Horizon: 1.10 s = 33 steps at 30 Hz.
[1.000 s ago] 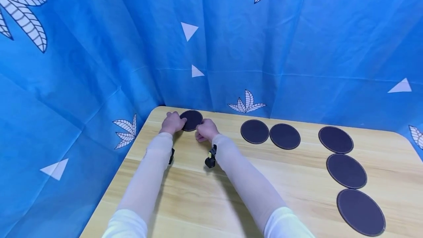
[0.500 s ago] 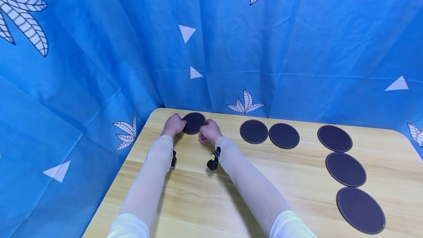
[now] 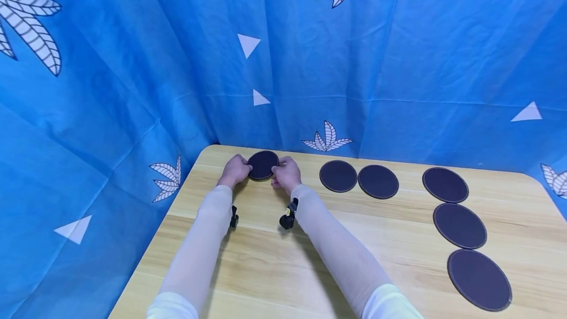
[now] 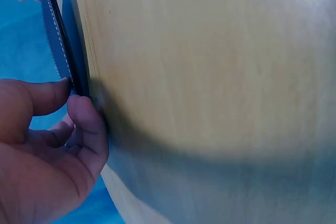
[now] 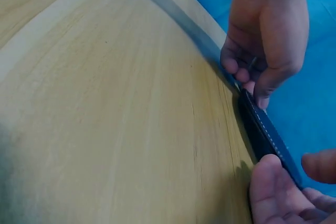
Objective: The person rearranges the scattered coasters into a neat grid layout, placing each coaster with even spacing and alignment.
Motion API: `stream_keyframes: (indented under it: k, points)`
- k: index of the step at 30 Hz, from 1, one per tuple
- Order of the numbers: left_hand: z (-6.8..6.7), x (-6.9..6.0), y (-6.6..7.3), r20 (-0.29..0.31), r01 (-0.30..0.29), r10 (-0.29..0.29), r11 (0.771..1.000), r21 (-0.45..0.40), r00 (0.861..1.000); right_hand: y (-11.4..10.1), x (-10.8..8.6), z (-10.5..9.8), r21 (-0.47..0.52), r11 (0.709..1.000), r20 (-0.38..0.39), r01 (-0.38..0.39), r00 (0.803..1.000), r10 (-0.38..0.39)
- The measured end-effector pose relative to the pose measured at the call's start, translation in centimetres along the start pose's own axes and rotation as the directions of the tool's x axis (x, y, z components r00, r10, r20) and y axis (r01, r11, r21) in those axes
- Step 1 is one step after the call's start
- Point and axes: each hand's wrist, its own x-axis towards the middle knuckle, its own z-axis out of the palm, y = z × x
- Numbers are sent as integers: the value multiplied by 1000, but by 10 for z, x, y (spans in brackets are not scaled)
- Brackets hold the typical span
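Near the back left of the table, both hands are at a round black coaster point(image 3: 263, 164) with pale stitching round its rim. My left hand point(image 3: 236, 169) pinches the coaster's left edge; in the left wrist view its thumb and curled index finger meet at the rim of the coaster point(image 4: 59, 40). On the opposite edge, my right hand point(image 3: 288, 174) holds the coaster with its thumb over the top. Seen from the right wrist, the coaster point(image 5: 268, 135) shows edge-on, between the left hand above and my right hand point(image 5: 278, 198) below.
Two more coasters lie side by side, a left one point(image 3: 338, 176) and a right one point(image 3: 378, 181). A column of three, with its middle coaster point(image 3: 459, 225), runs down the right side of the wooden table point(image 3: 274, 270). Blue curtain point(image 3: 310, 53) hangs behind and at left.
The held coaster and both hands have shifted slightly to the right, towards the pair of coasters. The head view has turned a little. The other coasters stay in place.
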Motion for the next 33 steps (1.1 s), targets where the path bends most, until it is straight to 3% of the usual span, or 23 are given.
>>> stream_keyframes:
  k: [6, 18, 26, 33]
  points:
    - [3, -1, 2, 16, -24, 24, 999, -32, 1000, 0, 4, -3, 31, 1000, -43, -2, 999, 3]
    - [12, -2, 17, 33, 24, -20, 994, -106, 999, 3, 1, -18, -31, 999, -87, -34, 996, 31]
    - [21, -6, 30, 51, -10, 17, 990, -141, 999, 3, -9, -33, -25, 999, -111, -23, 994, 20]
    - [34, -14, 44, 55, -29, 36, 992, -119, 998, 5, -18, -49, -35, 999, -128, -23, 992, 18]
